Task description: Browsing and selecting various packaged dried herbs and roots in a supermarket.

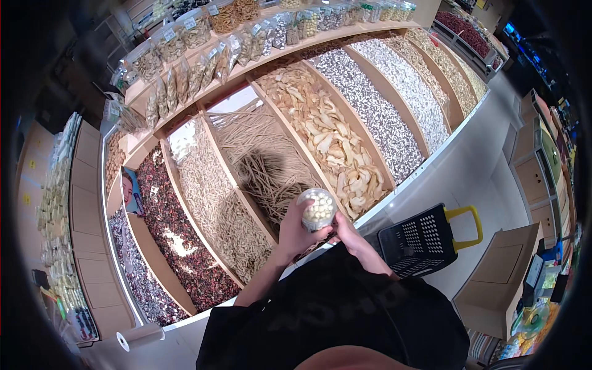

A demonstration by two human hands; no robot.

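A clear round jar [319,208] full of pale, round pieces is up in front of my chest, above the near edge of the bulk bins. My left hand [295,229] wraps round its left and lower side. From the right, my right hand [353,236] presses its thumb side against the jar's lower edge; most of its fingers are hidden beneath. Just beyond the jar lies a bin of thin brown dried sticks [262,176]. Pale dried slices [327,139] fill the bin to its right, and short beige pieces [228,209] fill the one to its left.
A black shopping basket [413,240] with a yellow handle stands on the floor to my right. Packed bags and jars [246,46] line a shelf behind the bins. A roll of plastic bags [140,337] is at the near left corner. Wooden dividers [157,262] separate the bins.
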